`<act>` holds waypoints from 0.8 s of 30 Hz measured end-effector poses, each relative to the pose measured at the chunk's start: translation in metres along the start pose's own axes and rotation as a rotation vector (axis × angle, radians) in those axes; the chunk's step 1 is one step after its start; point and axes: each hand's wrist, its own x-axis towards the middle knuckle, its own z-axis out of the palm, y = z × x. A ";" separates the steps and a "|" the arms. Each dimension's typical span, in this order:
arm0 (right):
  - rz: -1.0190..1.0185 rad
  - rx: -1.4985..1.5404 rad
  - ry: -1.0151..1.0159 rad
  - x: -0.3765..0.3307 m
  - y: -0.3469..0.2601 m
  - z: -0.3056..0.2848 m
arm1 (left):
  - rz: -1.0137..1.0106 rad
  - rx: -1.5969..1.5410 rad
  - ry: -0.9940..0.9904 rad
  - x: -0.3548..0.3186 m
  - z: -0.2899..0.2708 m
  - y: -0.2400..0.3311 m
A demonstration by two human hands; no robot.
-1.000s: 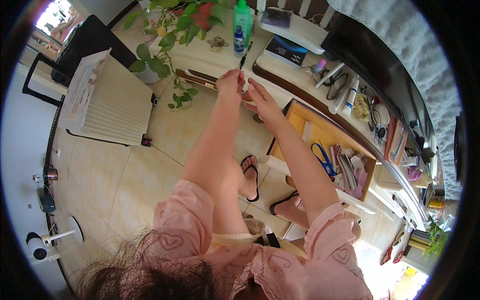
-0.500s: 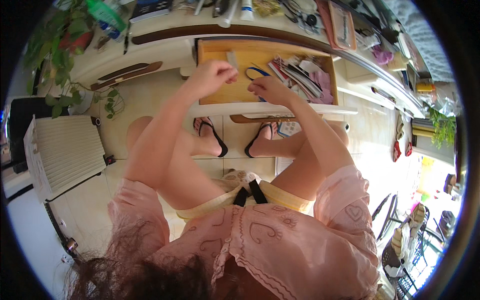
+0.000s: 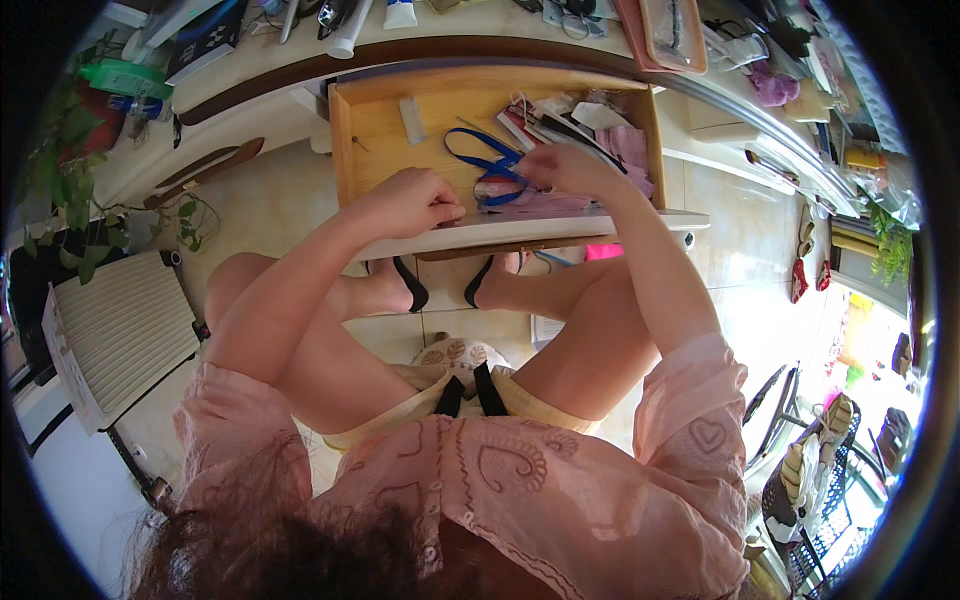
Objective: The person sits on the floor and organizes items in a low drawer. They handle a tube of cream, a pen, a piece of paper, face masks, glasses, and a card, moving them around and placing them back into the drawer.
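Observation:
A pulled-out wooden drawer (image 3: 375, 165) lies before me. My left hand (image 3: 415, 205) is closed, its curled fingers at the drawer's white front edge; whatever they may hold is hidden. My right hand (image 3: 568, 170) reaches into the drawer, fingers bent down and drawn together at the looped blue strap (image 3: 462, 152). Its fingertips overlap the strap's right end, and I cannot tell whether they grip it. Below that hand, pale pink packets (image 3: 545, 203) lie along the inside of the front panel. Papers and booklets (image 3: 555, 128) are heaped toward the right side.
A small translucent strip (image 3: 411, 120) lies at the drawer's left. Above runs a cluttered counter with a white tube (image 3: 400, 14), a green bottle (image 3: 125, 77) and an orange tray (image 3: 675, 35). A potted plant (image 3: 75, 190) trails down at left, over a pleated white panel (image 3: 130, 335).
My view has shifted, so the drawer appears farther left. My left hand has come down to the drawer's front edge. My right hand has moved rightward within the drawer, over the strap's end.

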 end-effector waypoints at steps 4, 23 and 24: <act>0.300 -0.676 0.279 0.007 0.035 -0.010 | -0.012 -0.055 0.008 0.002 0.002 -0.005; 0.093 0.579 0.050 -0.034 0.002 -0.046 | 0.124 -0.136 0.157 0.020 0.017 0.001; 0.091 0.628 0.039 -0.035 -0.004 -0.046 | 0.158 -0.206 0.225 0.022 0.021 0.000</act>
